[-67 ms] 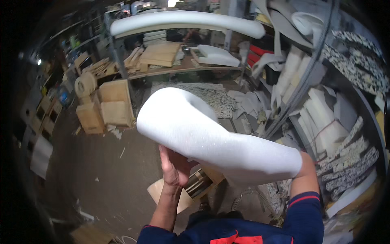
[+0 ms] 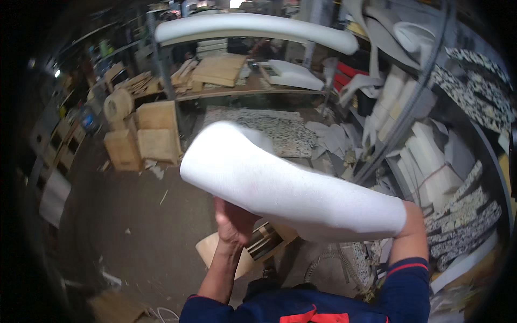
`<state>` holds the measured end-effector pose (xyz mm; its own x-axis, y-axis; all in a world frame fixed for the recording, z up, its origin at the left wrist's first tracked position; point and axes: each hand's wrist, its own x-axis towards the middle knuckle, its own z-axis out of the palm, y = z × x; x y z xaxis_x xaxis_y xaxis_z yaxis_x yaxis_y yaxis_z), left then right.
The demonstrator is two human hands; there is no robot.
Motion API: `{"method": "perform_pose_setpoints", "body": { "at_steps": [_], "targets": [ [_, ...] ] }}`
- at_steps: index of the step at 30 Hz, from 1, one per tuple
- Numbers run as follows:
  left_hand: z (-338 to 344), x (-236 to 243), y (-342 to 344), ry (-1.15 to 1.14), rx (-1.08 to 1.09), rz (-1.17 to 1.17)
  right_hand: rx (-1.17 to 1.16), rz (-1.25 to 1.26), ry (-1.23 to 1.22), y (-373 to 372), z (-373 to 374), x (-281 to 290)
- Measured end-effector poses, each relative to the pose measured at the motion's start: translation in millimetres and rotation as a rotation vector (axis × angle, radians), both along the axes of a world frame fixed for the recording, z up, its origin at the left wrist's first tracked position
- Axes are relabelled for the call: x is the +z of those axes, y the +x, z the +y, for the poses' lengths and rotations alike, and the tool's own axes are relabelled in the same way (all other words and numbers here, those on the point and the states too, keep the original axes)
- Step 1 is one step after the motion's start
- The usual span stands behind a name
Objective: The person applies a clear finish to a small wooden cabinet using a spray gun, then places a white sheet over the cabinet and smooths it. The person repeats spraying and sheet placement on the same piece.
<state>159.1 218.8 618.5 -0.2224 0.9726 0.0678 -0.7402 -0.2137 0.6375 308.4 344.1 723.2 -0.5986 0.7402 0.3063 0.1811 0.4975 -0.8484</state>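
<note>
A large white sheet of foam (image 2: 291, 196), bent along its length, spans the space before me, slanting from upper left down to the right. My left hand (image 2: 235, 222) holds it from beneath near its left part, the thumb side showing and most fingers hidden under the foam. At the other end my right forearm (image 2: 410, 229) passes behind the foam, so my right hand is hidden and its fingers do not show.
A white foam roll (image 2: 253, 24) lies across a rack above a shelf (image 2: 253, 92) with wooden pieces. Wooden boxes (image 2: 157, 132) stand at left on the floor. A wooden frame (image 2: 266, 245) lies below the foam. Speckled foam strips (image 2: 463, 231) and white offcuts fill the right side.
The foam's left end has tipped, so its curled far edge shows less. My left hand's thumb has slipped further behind the foam. The surroundings have shifted slightly right in view.
</note>
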Motion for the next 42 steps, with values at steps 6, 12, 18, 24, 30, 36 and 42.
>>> {"method": "perform_pose_setpoints", "body": {
  "at_steps": [6, 12, 18, 24, 30, 36, 42],
  "targets": [
    [-46.8, -31.5, -35.6, 0.009, -0.148, -0.281, -0.06, -0.059, -0.068, 7.2, -106.0, -17.3],
    [-85.1, -32.8, -58.5, -0.069, -0.315, -0.278, -0.19, -0.071, -0.134, 15.7, -207.2, -39.7],
    [-145.5, -34.2, -112.7, -0.204, -0.465, -0.265, -0.312, -0.096, -0.23, -26.3, -285.2, -41.6],
    [-172.8, -89.2, -207.8, -0.345, -0.621, -0.262, -0.452, -0.141, -0.317, -107.7, -335.8, -65.1],
    [-161.0, -131.3, -327.1, -0.473, -0.783, -0.185, -0.646, -0.151, -0.436, -218.2, -361.0, -89.3],
    [-152.8, -149.4, -406.2, -0.561, -0.901, -0.117, -0.793, -0.153, -0.54, -290.0, -386.8, -102.9],
    [-163.8, -156.9, -448.2, -0.59, -0.965, -0.064, -0.863, -0.162, -0.579, -327.4, -424.5, -110.6]
  ]
}}
